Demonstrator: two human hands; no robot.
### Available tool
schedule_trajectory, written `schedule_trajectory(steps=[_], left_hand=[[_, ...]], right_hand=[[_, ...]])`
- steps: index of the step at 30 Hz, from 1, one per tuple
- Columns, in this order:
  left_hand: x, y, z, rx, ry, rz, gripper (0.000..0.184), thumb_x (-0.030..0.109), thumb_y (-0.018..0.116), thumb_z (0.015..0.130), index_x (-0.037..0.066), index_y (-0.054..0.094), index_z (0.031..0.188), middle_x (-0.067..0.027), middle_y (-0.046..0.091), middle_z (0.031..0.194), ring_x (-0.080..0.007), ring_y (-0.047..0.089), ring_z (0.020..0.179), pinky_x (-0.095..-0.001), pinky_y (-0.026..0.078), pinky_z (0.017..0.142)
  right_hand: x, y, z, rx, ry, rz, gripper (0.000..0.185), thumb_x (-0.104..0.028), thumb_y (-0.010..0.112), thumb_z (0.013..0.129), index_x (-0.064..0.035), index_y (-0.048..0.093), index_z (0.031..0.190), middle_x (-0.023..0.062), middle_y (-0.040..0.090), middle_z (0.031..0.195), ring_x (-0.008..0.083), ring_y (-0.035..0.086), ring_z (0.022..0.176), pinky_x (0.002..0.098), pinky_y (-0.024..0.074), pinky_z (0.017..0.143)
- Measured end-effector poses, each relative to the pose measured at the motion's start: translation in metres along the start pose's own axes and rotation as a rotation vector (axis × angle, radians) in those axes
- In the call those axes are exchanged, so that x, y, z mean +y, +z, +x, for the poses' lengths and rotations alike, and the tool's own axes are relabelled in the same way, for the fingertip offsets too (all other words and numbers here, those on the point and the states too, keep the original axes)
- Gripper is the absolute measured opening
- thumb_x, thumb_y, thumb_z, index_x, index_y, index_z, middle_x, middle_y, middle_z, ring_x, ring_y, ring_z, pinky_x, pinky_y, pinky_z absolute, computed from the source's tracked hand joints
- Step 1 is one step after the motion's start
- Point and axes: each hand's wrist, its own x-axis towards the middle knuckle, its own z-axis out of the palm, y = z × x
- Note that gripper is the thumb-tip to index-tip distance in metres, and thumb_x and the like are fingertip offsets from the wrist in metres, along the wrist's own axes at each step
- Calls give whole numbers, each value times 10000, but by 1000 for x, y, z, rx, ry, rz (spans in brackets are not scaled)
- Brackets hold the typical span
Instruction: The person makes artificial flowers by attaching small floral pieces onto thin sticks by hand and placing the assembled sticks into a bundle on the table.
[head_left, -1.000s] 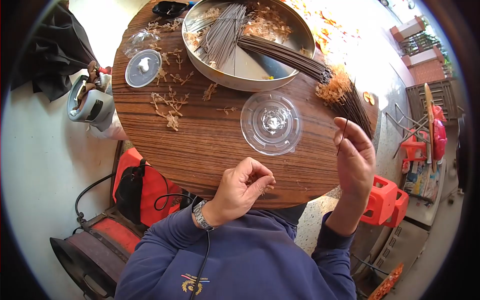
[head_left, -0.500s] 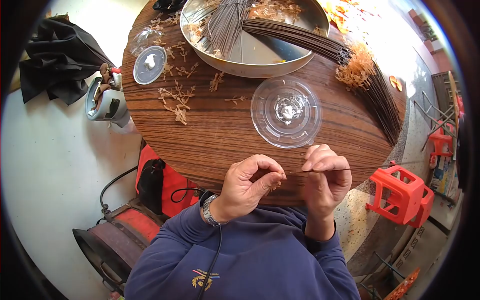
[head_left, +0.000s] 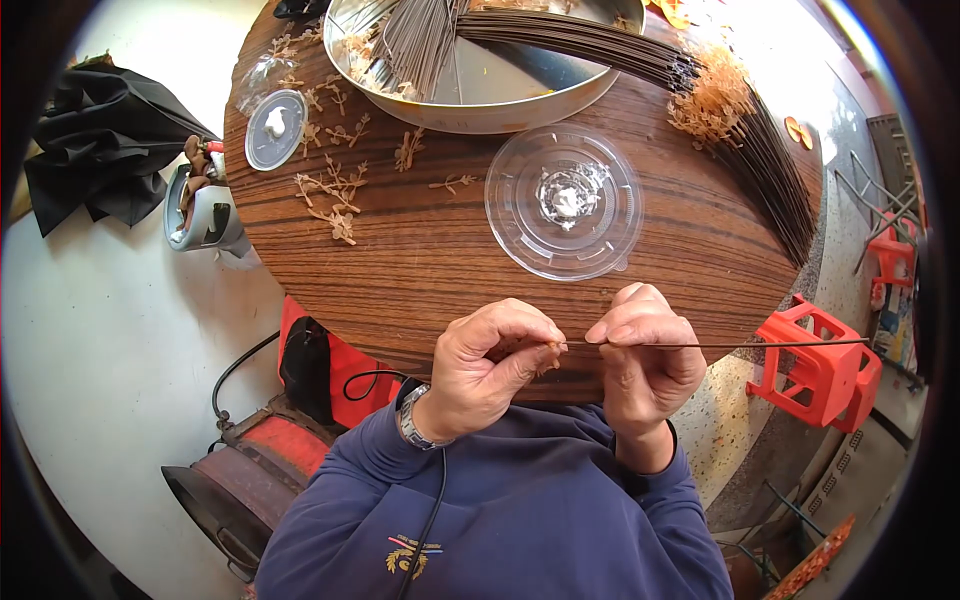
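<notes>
I have a thin dark stick (head_left: 760, 345) level in the air by the near edge of the worktop (head_left: 420, 270), its long end reaching out to my right. The fingers of my right hand (head_left: 650, 355) are closed on it near its inner end. My left hand (head_left: 485, 360) pinches a small pale piece (head_left: 552, 355) right at that tip; I can't tell how far the two join. Just beyond my hands lies a clear plastic lid (head_left: 513, 205) with a white dab (head_left: 567, 203) in its middle. Loose pale sprigs (head_left: 335, 197) are scattered to its left, near a smaller lid (head_left: 262, 152). Farther back sits a round metal pan (head_left: 480, 118), a bundle of dark sticks (head_left: 590, 45) leaning over its rim.
</notes>
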Motion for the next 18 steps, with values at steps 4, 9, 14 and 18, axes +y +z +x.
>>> schedule_trajectory(steps=[4, 9, 14, 18], left_hand=[[2, -1, 0, -4, 8, 11, 126, -10, 689, 925, -20, 635, 1037, -125, 654, 974, -70, 578, 696, -195, 461, 554], [2, -1, 1, -5, 8, 33, 127, -12, 696, 917, -18, 651, 1035, -120, 654, 978, -77, 596, 710, -193, 471, 564], [3, -2, 1, -22, 19, 69, 134, -17, 698, 915, -17, 654, 1041, -116, 653, 989, -90, 617, 744, -195, 485, 583], [3, -2, 1, -22, 14, 63, 136, -20, 699, 913, -17, 656, 1042, -116, 653, 989, -92, 620, 749, -197, 491, 589]], right_hand=[[-1, -3, 1, -49, -18, 1, 238, 93, 741, 792, -30, 650, 975, 99, 725, 839, 177, 623, 715, 318, 419, 662], [-1, -3, 0, -74, -28, 9, 248, 88, 741, 793, -38, 646, 984, 93, 726, 840, 168, 618, 708, 318, 410, 654], [-1, -3, 1, -101, -43, -23, 255, 98, 730, 793, -37, 643, 991, 92, 724, 839, 168, 617, 703, 312, 411, 647], [-1, -2, 1, -99, -45, -38, 249, 100, 724, 796, -38, 642, 986, 92, 722, 837, 169, 617, 699, 307, 411, 641]])
